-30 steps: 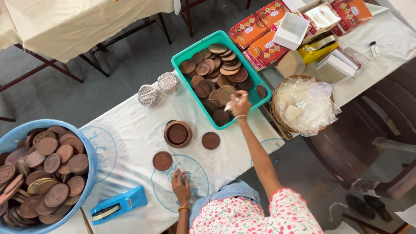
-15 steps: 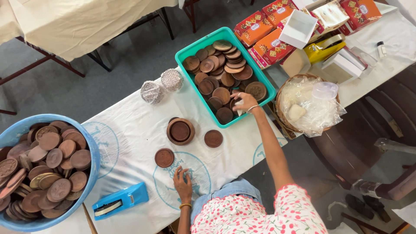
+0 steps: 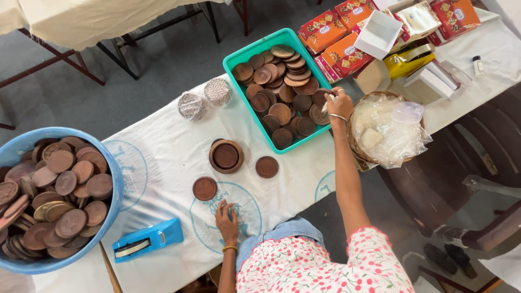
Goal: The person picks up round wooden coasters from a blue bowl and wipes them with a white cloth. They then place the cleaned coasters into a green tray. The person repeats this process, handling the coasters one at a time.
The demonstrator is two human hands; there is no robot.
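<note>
My right hand (image 3: 340, 104) hovers over the right edge of a teal tray (image 3: 234, 77) filled with brown round discs (image 3: 282, 111). Its fingers are closed on a small white object whose kind I cannot make out. My left hand (image 3: 227, 218) rests flat on the white table cover (image 3: 163, 157), fingers apart, holding nothing. Just beyond it lies a brown disc (image 3: 204, 188). Farther off are another flat disc (image 3: 266, 166) and a disc set inside a brown ring (image 3: 226, 155).
A blue tub (image 3: 21, 144) heaped with brown discs stands at the left. A blue tape dispenser (image 3: 146, 240) lies near the front edge. Two silvery round pieces (image 3: 205, 99) sit beside the tray. At the right are a wicker basket (image 3: 355, 146) lined with plastic and orange and white boxes (image 3: 347, 38).
My right hand has moved from the middle of the teal tray to its right edge, near the basket. My left hand has stayed on the table.
</note>
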